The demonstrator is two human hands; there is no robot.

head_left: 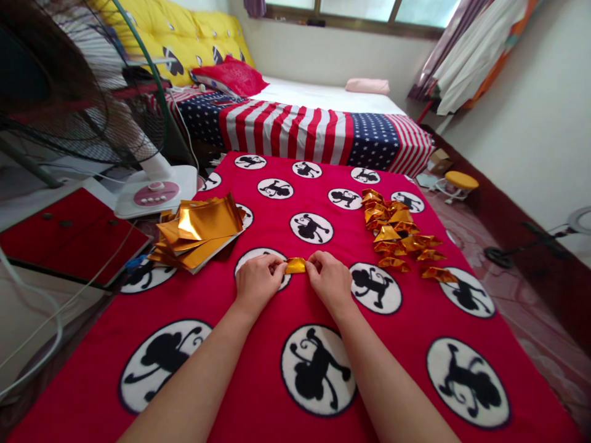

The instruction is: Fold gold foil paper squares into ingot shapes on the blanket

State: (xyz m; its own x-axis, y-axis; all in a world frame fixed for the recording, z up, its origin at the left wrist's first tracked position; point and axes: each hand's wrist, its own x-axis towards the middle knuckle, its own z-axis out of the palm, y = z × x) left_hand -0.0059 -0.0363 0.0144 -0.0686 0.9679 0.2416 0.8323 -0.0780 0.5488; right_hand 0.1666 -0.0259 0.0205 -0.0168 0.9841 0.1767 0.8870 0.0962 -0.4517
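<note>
Between my two hands, a small folded piece of gold foil paper [295, 266] is stretched just over the red cloth. My left hand [261, 275] pinches its left end with thumb and fingers. The right end sits in the closed fingertips of my right hand [329, 277]. Off to the left lies a loose stack of flat gold foil sheets [207, 224], some edges fanned out. On the right, several folded gold foil ingots [392, 231] lie grouped in rough rows.
A red cloth with monkey prints [249, 369] covers the table. An electric fan [152, 178] stands at the left, its cage near the table. Beyond is a bed with a striped, starred cover [295, 132]. A yellow stool [462, 179] stands on the floor at right.
</note>
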